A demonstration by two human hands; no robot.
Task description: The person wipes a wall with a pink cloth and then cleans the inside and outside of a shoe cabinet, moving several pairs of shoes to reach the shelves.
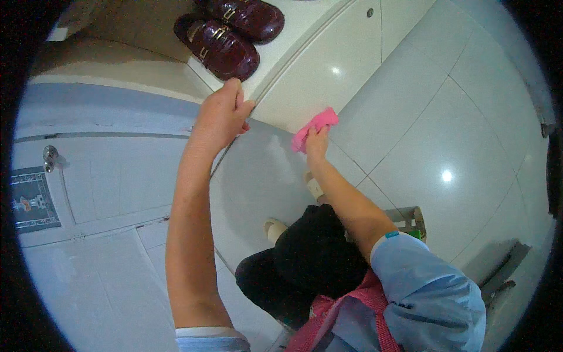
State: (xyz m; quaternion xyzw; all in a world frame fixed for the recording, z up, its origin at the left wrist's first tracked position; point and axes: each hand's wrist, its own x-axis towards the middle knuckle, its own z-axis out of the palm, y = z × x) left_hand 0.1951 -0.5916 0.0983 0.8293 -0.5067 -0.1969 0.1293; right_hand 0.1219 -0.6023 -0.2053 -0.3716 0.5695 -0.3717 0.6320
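Observation:
In my right hand (317,145) is a bunched pink cloth (326,118), pressed to the lower corner of a cream cabinet's front panel (325,79), close to the floor. My left hand (222,112) is curled at the cabinet's upper front corner, its fingers bent around the edge and partly hidden. Just beyond the left knuckles, a pair of glossy dark red shoes with metal trim stands on the white cabinet top (288,20). The nearer shoe (220,48) almost touches that hand; the other shoe (250,20) sits behind it.
A round knob or lock (370,12) is set in the cabinet front. To the left is a white door (118,176) with a metal door knob (50,158). Pale glossy tiles (444,132) cover the floor. A bin-like container (413,215) stands beside my right arm.

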